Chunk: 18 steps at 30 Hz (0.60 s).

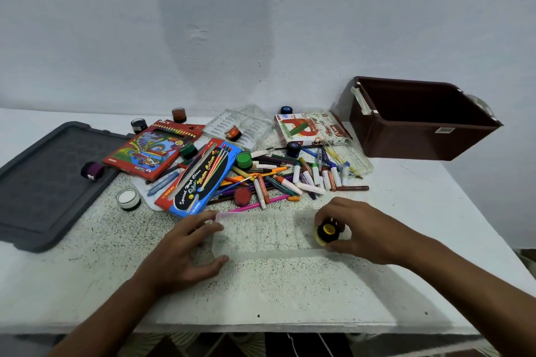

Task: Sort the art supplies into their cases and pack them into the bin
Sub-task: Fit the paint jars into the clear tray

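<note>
Left hand (pixel 185 252) fingers gripping clear tray (pixel 261 236) edge, right hand (pixel 356 230) fingers pinching paint jar (pixel 326 231)

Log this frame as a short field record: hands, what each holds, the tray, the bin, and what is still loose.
left hand: grips the left end of the clear tray
right hand: holds a yellow paint pot with a black lid at the tray's right end
tray contents: only that pot
bin: brown, far right, open, nothing visible inside
loose: markers and pencils piled mid-table; paint pots scattered
lid: grey, far left, purple pot on it
</note>
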Tool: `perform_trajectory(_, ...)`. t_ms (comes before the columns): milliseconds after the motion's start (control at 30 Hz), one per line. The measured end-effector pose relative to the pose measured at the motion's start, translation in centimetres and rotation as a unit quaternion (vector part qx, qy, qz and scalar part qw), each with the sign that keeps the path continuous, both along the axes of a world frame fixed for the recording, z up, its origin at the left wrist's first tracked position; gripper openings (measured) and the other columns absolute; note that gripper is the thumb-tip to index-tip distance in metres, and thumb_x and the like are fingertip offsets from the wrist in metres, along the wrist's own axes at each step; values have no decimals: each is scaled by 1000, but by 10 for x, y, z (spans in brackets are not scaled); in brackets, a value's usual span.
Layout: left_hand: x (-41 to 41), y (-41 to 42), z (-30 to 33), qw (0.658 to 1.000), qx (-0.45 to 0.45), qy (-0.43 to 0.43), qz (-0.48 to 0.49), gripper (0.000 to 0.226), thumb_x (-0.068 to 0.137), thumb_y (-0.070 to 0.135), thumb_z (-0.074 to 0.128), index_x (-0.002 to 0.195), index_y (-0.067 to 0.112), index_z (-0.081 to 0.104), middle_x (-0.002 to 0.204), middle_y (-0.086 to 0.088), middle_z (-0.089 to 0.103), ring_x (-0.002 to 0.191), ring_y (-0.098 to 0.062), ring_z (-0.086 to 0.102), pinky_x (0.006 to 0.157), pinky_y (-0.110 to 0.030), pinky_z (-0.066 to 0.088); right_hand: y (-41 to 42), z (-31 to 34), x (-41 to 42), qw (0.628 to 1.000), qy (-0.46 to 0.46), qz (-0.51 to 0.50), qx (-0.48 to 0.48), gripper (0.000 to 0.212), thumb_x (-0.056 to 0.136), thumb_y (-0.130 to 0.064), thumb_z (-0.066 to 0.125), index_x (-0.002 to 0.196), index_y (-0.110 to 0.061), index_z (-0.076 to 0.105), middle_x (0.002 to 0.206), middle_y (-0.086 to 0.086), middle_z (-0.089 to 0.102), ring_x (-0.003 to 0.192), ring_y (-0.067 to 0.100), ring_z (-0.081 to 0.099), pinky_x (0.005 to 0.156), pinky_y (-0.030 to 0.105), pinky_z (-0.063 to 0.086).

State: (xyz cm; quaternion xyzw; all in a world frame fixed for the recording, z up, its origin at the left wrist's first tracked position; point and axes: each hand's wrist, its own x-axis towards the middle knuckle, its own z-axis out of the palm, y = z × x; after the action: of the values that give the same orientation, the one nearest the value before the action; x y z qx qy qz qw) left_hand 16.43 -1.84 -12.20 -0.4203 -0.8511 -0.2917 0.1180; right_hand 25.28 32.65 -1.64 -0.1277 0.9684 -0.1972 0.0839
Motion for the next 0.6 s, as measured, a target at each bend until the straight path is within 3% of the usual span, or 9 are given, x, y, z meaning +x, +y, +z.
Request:
perform_trajectory(300, 3, 1, 5, 999, 42, -29, -1, 46, 89, 57, 52, 116, 22, 64, 131, 4, 57, 117, -7, 54, 94, -17, 45, 0, -1, 1, 996, -26, 25, 80, 37, 88, -28, 66, 123, -33, 58, 123, -12, 43, 96, 4, 45, 84, 11, 41)
perform_trajectory(500, 4, 2, 8, 996, 78, -41, 7, 43, 94, 53, 48, 115, 20, 66, 124, 7, 62, 111, -1, 59, 90, -14, 47, 1, 4, -4, 994, -54, 29, 94, 35, 88, -29, 67, 122, -34, 60, 120, -9, 42, 96, 8, 47, 86, 20, 46)
perform_trajectory(600, 3, 2, 9, 995, 92, -43, 17, 43, 94, 52, 48, 115, 19, 66, 106, 10, 66, 91, -2, 63, 76, -17, 51, 3, 5, -8, 992, -72, 32, 102, 35, 88, -30, 68, 122, -33, 61, 120, -8, 44, 98, 9, 46, 84, 16, 43)
